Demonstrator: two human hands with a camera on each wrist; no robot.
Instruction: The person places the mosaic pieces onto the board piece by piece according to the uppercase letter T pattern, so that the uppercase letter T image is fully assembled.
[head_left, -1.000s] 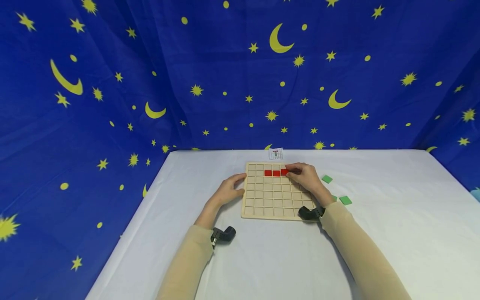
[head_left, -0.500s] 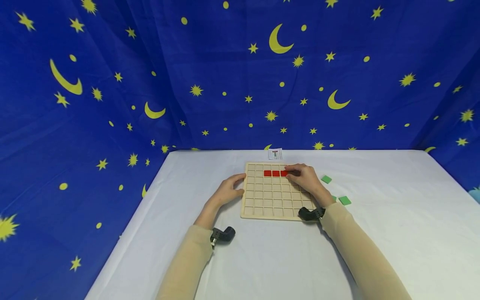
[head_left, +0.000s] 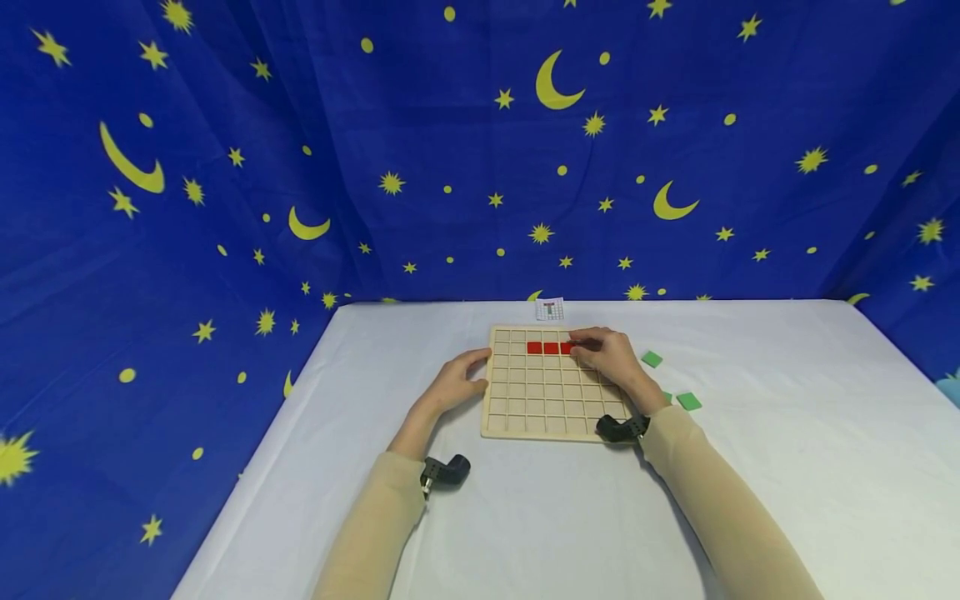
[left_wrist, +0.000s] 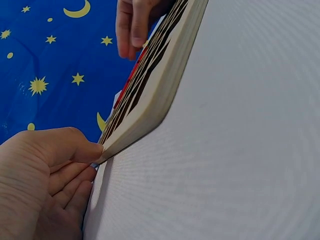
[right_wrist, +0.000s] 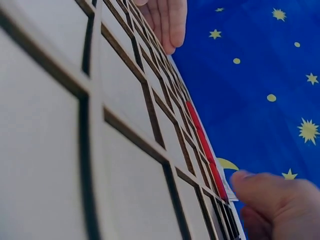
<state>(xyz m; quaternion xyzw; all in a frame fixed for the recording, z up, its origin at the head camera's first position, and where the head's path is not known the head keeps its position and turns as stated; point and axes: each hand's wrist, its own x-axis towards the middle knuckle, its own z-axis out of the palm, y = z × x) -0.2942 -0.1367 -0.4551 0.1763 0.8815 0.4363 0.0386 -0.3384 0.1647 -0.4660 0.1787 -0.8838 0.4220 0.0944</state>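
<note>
A square wooden grid board lies on the white table. Three red square tiles sit side by side in its second row from the far edge. Over the rightmost red tile is my right hand, its thumb and fingertips close about it and partly hiding it. In the right wrist view that thumb appears just off the row of red tiles. My left hand rests against the board's left edge, fingers extended. The left wrist view shows its thumb touching the board's rim.
Green square tiles lie on the table to the right of the board, one partly behind the right wrist. A small card with a printed grid pattern stands beyond the board. A blue star-and-moon cloth hangs behind.
The rightmost red tile, tilted in the right fingers a second ago, now lies flat in line with the other two. The left hand has stayed at the board's edge.
</note>
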